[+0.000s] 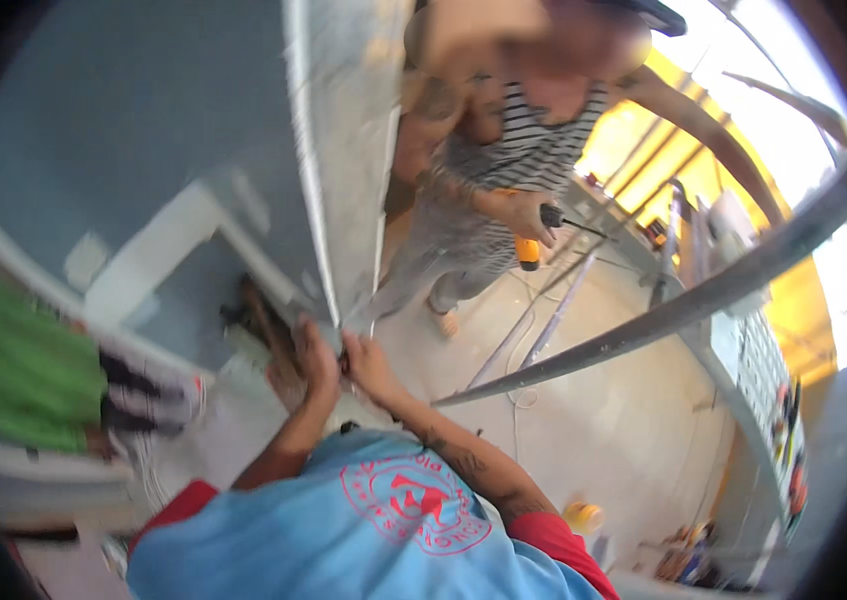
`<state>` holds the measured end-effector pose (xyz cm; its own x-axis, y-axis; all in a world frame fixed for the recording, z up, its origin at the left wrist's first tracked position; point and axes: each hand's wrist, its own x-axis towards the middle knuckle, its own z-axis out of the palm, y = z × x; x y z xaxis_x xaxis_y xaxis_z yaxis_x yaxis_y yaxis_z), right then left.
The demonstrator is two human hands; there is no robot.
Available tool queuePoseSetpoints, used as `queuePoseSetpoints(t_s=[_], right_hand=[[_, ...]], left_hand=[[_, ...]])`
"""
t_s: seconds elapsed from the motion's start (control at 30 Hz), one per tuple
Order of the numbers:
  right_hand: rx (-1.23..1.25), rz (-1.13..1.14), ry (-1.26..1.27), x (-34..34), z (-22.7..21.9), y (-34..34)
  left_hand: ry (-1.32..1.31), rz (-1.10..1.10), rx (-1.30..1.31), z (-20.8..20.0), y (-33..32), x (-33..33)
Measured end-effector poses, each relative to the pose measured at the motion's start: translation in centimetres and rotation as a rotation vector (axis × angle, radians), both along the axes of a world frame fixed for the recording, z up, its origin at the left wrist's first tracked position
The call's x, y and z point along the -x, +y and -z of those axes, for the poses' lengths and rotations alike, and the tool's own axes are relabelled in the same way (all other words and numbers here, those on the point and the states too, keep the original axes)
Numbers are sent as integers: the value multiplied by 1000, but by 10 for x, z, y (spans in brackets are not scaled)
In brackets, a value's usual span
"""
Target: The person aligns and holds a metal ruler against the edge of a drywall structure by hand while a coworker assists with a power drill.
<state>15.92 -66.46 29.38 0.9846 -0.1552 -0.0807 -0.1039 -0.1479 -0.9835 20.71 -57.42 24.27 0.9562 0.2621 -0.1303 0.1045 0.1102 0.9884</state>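
Grey wall [163,100] flanks pale floor [633,420]; left hand [318,358] and right hand [369,368] curl fingers partway, grasp unclear.

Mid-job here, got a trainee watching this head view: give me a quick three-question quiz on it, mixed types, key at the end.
1. Multiple choice: what colours is the drill in the co-worker's hand?
A) red and white
B) orange-yellow and black
C) green and blue

2. True or false: the camera wearer's left hand and right hand are close together, near the lower end of the pale upright panel.

3. Fill the gap: the pattern on the co-worker's sleeveless top is ____.

Key: 1. B; 2. true; 3. stripes.
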Motion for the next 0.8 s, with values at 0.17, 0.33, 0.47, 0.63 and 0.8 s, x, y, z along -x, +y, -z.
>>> queuePoseSetpoints(t_s=[0.17, 0.33, 0.47, 0.63, 0.8], right_hand=[[-155, -174, 109, -2, 10, -12], [-242, -282, 120, 22, 5, -22], [-320, -367, 249, 67, 26, -76], [-390, -267, 402, 125, 58, -152], [-604, -15, 448, 173, 89, -194]], left_hand=[[-58, -173, -116, -53, -16, 18], [-182, -304, -563, -45, -13, 11], [-121, -399, -291, -33, -14, -5], [-101, -390, -239, -54, -34, 9], [-121, -378, -210, -42, -41, -2]])
